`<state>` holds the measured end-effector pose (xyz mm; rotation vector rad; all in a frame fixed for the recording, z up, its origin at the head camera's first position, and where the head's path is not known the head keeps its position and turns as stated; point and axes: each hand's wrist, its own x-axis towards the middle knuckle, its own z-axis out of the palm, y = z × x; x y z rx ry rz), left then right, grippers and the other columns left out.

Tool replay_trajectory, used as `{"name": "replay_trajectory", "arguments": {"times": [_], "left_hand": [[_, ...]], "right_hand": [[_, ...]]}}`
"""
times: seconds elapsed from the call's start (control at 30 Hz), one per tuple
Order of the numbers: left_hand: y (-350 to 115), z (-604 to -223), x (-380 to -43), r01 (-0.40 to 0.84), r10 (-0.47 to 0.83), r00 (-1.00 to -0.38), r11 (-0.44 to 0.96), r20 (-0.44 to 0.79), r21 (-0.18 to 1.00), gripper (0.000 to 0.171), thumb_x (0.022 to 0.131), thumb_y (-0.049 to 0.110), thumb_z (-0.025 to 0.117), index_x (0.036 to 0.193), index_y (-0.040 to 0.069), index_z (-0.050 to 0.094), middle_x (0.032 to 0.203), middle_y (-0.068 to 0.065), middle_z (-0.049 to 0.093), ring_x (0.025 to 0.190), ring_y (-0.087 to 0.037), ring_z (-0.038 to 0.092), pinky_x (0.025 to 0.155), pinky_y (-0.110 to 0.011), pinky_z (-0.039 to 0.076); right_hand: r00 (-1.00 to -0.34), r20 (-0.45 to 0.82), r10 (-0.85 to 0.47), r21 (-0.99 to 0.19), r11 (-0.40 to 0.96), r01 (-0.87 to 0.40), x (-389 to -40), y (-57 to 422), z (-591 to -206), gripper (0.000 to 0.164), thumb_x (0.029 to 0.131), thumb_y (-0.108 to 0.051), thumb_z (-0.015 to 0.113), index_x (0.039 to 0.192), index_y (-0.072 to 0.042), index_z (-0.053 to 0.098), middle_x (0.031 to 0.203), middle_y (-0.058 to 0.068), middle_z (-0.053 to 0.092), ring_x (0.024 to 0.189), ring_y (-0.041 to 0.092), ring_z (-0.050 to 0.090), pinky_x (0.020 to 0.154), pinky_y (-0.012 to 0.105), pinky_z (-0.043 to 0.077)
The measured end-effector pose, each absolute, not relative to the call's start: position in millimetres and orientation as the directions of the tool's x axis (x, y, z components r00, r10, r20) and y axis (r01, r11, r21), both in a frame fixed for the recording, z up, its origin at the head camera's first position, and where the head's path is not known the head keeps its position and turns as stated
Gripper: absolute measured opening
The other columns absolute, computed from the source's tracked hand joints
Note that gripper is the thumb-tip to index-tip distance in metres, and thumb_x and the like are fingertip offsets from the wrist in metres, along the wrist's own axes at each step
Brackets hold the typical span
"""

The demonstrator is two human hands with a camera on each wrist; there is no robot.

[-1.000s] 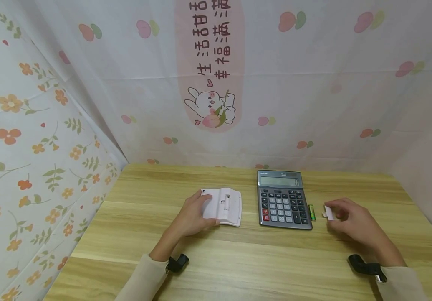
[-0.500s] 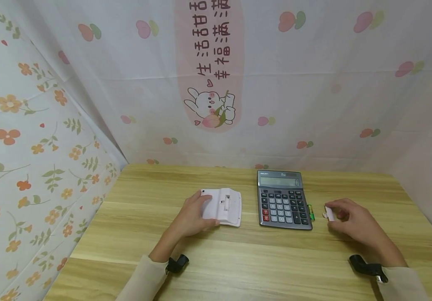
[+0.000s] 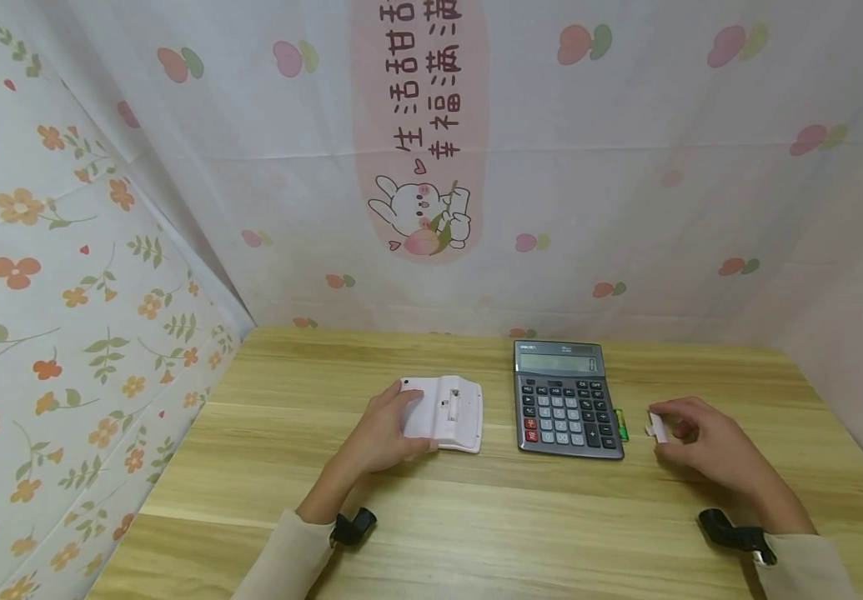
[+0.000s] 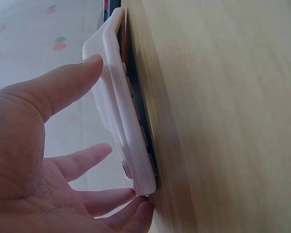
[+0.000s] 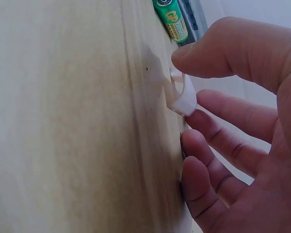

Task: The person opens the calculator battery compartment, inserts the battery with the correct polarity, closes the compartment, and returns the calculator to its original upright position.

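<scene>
My left hand [image 3: 382, 429] grips a white calculator [image 3: 469, 429] lying back side up on the table, its thumb at the near edge and fingers round the other side. Keys face down toward the wood in the left wrist view. The open battery slot [image 3: 454, 404] in its back shows no battery. Over on the right, my right hand [image 3: 709, 437] pinches a small white battery cover [image 5: 185, 99] low at the table surface. A green battery [image 3: 622, 425] lies to the left of that cover, close against the right edge of a grey calculator [image 3: 562, 400].
The grey calculator lies face up between the two hands, with 0 on its display. Behind the wooden table [image 3: 476, 525] hangs a patterned white curtain [image 3: 626, 167], and a flowered one [image 3: 86, 333] borders the left side.
The green battery has rolled slightly left, up to the grey calculator's edge. Both hands have stayed nearly still, holding the same things.
</scene>
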<state>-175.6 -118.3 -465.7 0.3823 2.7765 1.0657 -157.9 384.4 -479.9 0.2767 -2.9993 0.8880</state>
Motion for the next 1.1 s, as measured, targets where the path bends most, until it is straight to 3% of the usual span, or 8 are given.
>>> {"name": "replay_trajectory", "arguments": {"times": [0.9,1.1], "left_hand": [[-121,-466,-176,0.180,0.297,-0.953,0.708,-0.057,0.683,0.083,0.085,0.031,0.096,0.153,0.002,0.059,0.171,-0.035,0.033,0.156,-0.056,0.033,0.121,-0.067,0.036],[-121,-466,-177,0.179,0.296,-0.954,0.705,-0.055,0.686,0.083,0.084,0.030,0.096,0.153,0.002,0.060,0.170,-0.036,0.033,0.156,-0.056,0.033,0.121,-0.068,0.034]], "right_hand": [[-0.986,0.073,-0.152,-0.535,0.828,-0.168,-158,381,-475,0.059,0.089,-0.022,0.090,0.138,0.003,0.070,0.130,0.021,0.068,0.097,0.027,0.063,0.075,0.037,0.052],[-0.983,0.098,-0.157,-0.508,0.841,-0.185,-157,369,-467,0.063,0.090,-0.023,0.092,0.140,0.007,0.067,0.136,0.029,0.067,0.105,0.040,0.067,0.083,0.054,0.057]]}}
